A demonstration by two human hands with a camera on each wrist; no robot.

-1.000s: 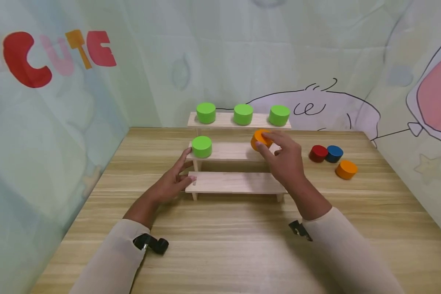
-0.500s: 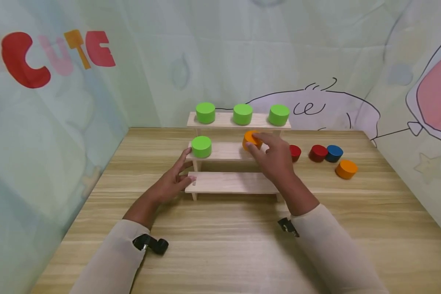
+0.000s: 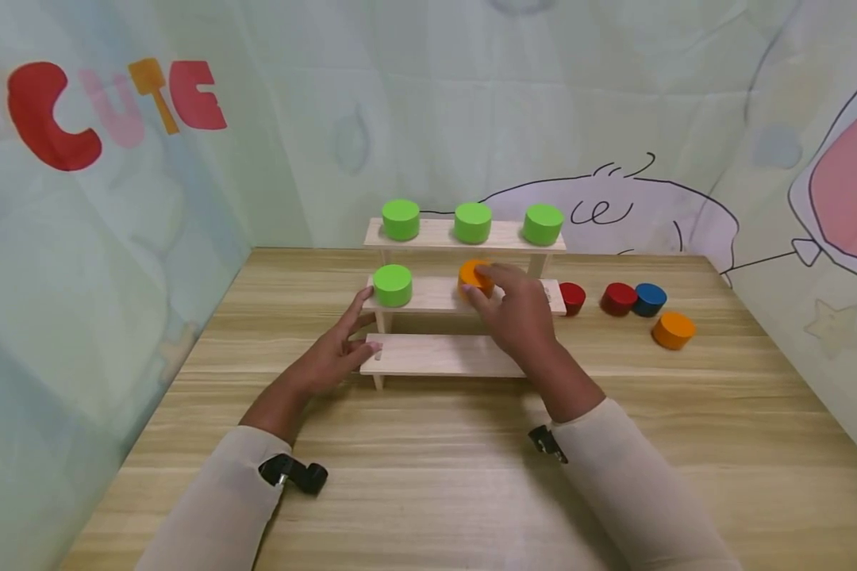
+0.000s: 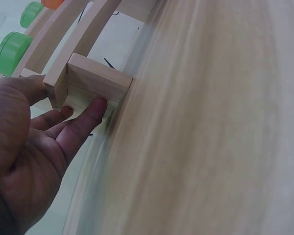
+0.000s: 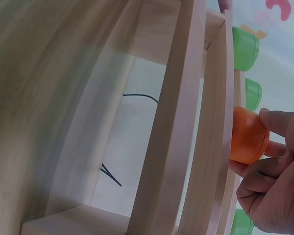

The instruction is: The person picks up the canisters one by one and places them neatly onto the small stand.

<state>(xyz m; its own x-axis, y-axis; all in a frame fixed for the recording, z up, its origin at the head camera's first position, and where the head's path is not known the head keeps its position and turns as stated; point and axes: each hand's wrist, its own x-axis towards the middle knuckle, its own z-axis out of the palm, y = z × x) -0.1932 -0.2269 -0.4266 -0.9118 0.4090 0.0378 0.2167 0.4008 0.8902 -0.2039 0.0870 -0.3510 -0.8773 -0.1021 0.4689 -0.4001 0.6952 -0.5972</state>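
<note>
A three-tier wooden stand point(image 3: 443, 354) stands on the table. My left hand point(image 3: 326, 358) grips its left end; in the left wrist view the thumb lies at the lower shelf's corner and the fingers reach beside its leg point(image 4: 99, 76). With thumb and fingers, my right hand point(image 3: 520, 313) holds an orange round block point(image 3: 474, 277) at the middle of the second shelf. In the right wrist view that orange block point(image 5: 247, 136) sits against the shelf's surface. A green round block point(image 3: 393, 285) is at the left of this shelf. Three green blocks point(image 3: 473, 223) stand along the top shelf.
Right of the stand lie a red block point(image 3: 573, 299), another red block point(image 3: 619, 299) beside a blue block point(image 3: 650, 299), and an orange block point(image 3: 674, 330). Behind the wooden table point(image 3: 428, 476) hangs a printed cloth point(image 3: 428, 103).
My right hand has moved left along the second shelf with the orange block, which now sits lower. The red block nearest the stand has come into view. The left hand keeps its place.
</note>
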